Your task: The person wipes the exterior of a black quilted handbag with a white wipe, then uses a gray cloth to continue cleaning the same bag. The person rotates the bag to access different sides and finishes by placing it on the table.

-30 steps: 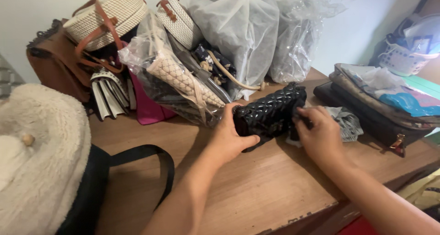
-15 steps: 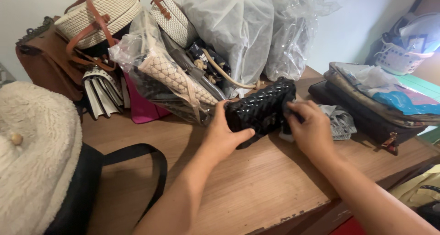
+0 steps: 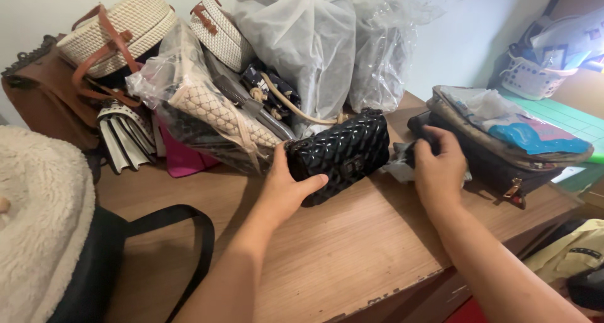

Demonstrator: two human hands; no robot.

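A glossy black quilted purse [image 3: 343, 152] stands on the wooden table [image 3: 352, 247], leaning toward the pile of bags behind it. My left hand [image 3: 284, 187] grips its left end, thumb across the front. My right hand [image 3: 438, 169] is off the purse, to its right, fingers closed on a crumpled grey cloth [image 3: 398, 167] lying beside a flat dark bag [image 3: 484, 162].
Behind the purse stand plastic-wrapped bags [image 3: 207, 118], white dust bags [image 3: 302, 43], round woven bags [image 3: 116, 30], a brown bag [image 3: 44, 99] and a pink one [image 3: 179, 159]. A fluffy cream bag [image 3: 38, 235] with a black strap [image 3: 182, 241] fills the left. A stack of pouches [image 3: 509, 124] lies right.
My right hand left the purse's right end and moved right onto the grey cloth. The left hand kept hold of the purse, whose front with its clasp now shows.
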